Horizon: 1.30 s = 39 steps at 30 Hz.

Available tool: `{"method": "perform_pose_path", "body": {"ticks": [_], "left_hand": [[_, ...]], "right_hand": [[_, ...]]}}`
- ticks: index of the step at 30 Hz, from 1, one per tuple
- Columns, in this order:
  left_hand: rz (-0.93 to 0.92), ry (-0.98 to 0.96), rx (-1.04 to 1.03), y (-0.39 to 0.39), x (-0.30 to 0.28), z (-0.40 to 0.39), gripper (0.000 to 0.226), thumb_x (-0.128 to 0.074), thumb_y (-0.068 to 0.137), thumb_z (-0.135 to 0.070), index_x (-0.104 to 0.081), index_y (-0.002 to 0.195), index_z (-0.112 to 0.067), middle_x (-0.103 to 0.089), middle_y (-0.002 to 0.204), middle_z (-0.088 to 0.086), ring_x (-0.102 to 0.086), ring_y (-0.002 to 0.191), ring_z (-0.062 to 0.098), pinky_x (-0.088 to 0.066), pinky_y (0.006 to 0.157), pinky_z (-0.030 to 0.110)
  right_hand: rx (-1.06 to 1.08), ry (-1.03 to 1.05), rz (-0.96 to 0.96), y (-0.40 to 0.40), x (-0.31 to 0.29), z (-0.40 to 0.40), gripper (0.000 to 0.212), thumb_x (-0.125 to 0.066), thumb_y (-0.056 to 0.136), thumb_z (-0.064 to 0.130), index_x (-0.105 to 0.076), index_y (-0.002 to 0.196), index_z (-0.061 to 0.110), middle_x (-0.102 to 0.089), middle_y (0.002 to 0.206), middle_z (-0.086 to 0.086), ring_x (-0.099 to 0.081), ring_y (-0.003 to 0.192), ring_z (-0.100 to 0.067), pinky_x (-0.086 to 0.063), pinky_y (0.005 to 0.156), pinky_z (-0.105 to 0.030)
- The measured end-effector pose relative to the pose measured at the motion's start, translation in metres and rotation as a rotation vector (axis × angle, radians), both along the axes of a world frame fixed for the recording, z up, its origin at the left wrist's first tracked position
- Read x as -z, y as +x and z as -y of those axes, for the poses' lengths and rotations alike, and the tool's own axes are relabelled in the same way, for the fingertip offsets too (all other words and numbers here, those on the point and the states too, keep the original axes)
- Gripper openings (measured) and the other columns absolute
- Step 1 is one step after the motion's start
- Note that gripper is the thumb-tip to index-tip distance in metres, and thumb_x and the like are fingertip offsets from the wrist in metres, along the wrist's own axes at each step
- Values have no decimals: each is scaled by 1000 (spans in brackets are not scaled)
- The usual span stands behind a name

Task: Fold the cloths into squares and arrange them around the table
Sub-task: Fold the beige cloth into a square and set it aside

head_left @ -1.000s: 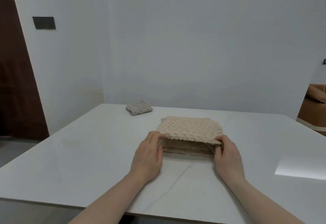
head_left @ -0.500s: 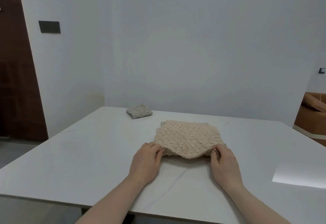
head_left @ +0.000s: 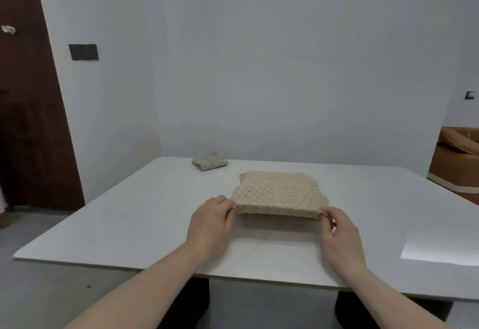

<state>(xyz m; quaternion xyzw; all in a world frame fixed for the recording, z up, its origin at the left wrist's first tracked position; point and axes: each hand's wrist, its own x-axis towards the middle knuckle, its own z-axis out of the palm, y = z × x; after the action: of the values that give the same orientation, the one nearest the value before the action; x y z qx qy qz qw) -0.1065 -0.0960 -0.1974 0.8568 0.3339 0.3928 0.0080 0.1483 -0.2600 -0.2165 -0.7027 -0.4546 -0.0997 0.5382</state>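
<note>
Presently, head view only. Beige cloth (head_left: 277,195) noted at mid-table on white table (head_left: 124,214), folded into a roughly square stack, textured knit with scalloped, scale-like pattern; several layers visible at far left corner and right edge, lower layers slightly offset and greyer in tone. Near edge lifted just clear of the tabletop, shadow beneath it. Far edge resting on the surface.

Left hand (head_left: 210,227) at near left corner of beige cloth, fingers curled, pinching the corner between thumb and fingertips. Right hand (head_left: 339,238) at near right corner, likewise pinching the edge, thumb on top; fingernails showing light polish. Both forearms bare, extending from the bottom of the frame.

Grey cloth (head_left: 210,164) observed near far left part of table, already folded into a small square, same knit texture, lying flat, well apart from beige cloth and both hands.

Bright patch of reflected light on tabletop toward the right edge. Dark pedestal legs visible below the near edge.

Surroundings: plain pale wall behind; dark rectangular wall plate (head_left: 83,52) at upper left; dark brown door (head_left: 26,110) at far left with metal handle (head_left: 8,29); tan sofa (head_left: 458,162) partly visible at right edge; small dark fitting (head_left: 469,95) on the right wall.

Brands, labels, writing: none legible on either cloth, table or wall plate.
</note>
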Motion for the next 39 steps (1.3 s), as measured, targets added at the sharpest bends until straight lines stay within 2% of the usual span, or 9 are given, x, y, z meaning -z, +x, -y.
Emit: {"method": "perform_pose_path", "body": {"ticks": [5,8,11,14,20,27,31,34,39], "left_hand": [[39,66,45,-19,-61,16,17,-53,103,-36,-64,91,-28,-61,85,-14,-56,84,15,-45,68,35],[120,74,29,-25,-98,24,22,-55,102,-38,-59,83,-27,-53,74,-14,-51,74,15,-37,63,33],[202,61,27,-34,-132,27,30,-54,102,-43,-57,77,-26,-59,69,-8,-58,71,23,-46,63,37],[258,52,24,-41,-161,30,41,-51,102,-47,-47,66,-28,-56,59,-6,-55,61,19,-44,59,36],[238,-39,-53,-42,-184,20,46,-56,97,-49,-51,66,-16,-53,58,-5,-54,63,17,-48,65,38],[23,-251,-93,-34,-154,-4,41,-66,89,-58,-67,66,-24,-65,64,-7,-64,69,16,-56,69,34],[39,-380,-89,-21,-141,-12,41,-66,93,-51,-74,74,-15,-67,66,1,-63,67,18,-51,63,32],[97,-492,-82,-11,-135,-18,35,-69,93,-46,-77,78,-15,-64,65,-2,-59,64,14,-45,58,27],[227,-660,-65,6,-125,-28,30,-66,93,-38,-79,77,-16,-75,68,-8,-72,74,18,-57,75,31]], "right_hand": [[-26,26,36,-7,-45,17,13,-55,100,15,-66,99,23,-67,95,5,-63,90,-16,-49,81,-35],[-42,119,-13,-18,-87,21,13,-56,100,19,-68,98,24,-70,91,8,-63,87,-5,-47,78,-25],[-32,247,-102,-27,-129,22,7,-62,97,26,-69,97,23,-69,85,10,-61,80,4,-44,72,-11],[-38,338,-150,-30,-162,20,9,-67,96,30,-67,97,21,-66,83,13,-59,74,7,-42,67,-2],[-46,283,-160,-32,-180,12,10,-64,97,33,-67,99,23,-65,86,14,-59,78,4,-43,69,-9],[0,71,-195,-16,-142,-2,14,-63,97,34,-70,100,23,-66,90,19,-58,83,7,-42,72,-17],[49,-24,-198,-4,-125,-15,13,-66,93,35,-74,96,24,-70,89,13,-65,89,-9,-46,78,-26],[107,-75,-174,6,-120,-26,14,-69,91,36,-76,94,25,-72,89,8,-66,90,-16,-49,80,-28],[118,-88,-186,16,-117,-44,12,-67,92,33,-75,93,25,-70,88,8,-65,90,-18,-49,81,-29]]}}
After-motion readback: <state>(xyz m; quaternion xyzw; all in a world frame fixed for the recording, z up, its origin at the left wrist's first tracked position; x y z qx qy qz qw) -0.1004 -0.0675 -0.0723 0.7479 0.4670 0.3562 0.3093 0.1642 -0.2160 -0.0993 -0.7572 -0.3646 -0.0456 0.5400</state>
